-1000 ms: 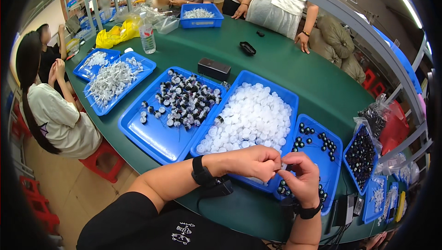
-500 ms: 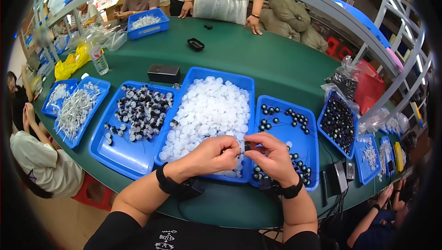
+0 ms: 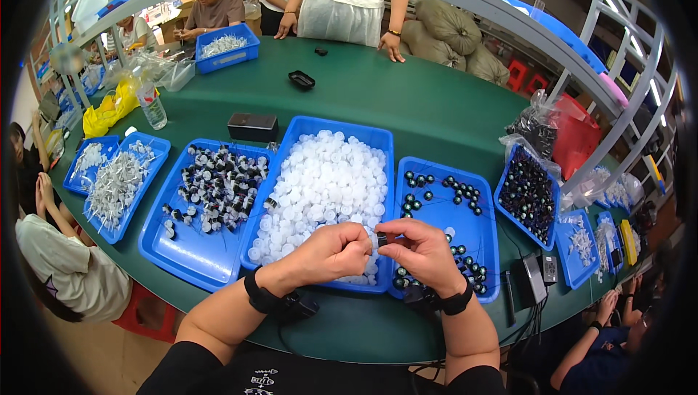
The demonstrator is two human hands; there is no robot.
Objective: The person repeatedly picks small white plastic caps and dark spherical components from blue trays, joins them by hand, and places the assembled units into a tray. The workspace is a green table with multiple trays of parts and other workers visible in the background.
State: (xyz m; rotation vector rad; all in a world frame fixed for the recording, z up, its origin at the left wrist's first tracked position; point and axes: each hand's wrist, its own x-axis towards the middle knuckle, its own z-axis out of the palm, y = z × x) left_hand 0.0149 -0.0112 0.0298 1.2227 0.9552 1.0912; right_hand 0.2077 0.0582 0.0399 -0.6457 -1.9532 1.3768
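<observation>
My left hand (image 3: 338, 251) is closed in a pinch above the near end of a blue tray heaped with white plastic caps (image 3: 327, 184). What its fingers grip is mostly hidden; a bit of white shows at the fingertips. Facing it, my right hand (image 3: 423, 255) pinches a small black cylindrical part (image 3: 382, 239) between thumb and fingers. The two hands' fingertips meet around this part. Below the right hand lies a blue tray (image 3: 472, 220) with dark, shiny round parts (image 3: 465, 193). Left of the caps, another blue tray (image 3: 190, 249) holds black-and-white assembled pieces (image 3: 218, 180) with thin wires.
Trays of white stemmed parts (image 3: 120, 180) stand at far left, beside a water bottle (image 3: 153, 108). A black box (image 3: 253, 126) sits behind the middle trays. At right are a tray of dark parts (image 3: 527, 195), a power adapter (image 3: 533, 278) and cables. Other people surround the green table (image 3: 349, 78).
The whole view has shifted slightly, so the trays sit a little lower and further left. My hands stay together at the fingertips, and the black part now shows more clearly.
</observation>
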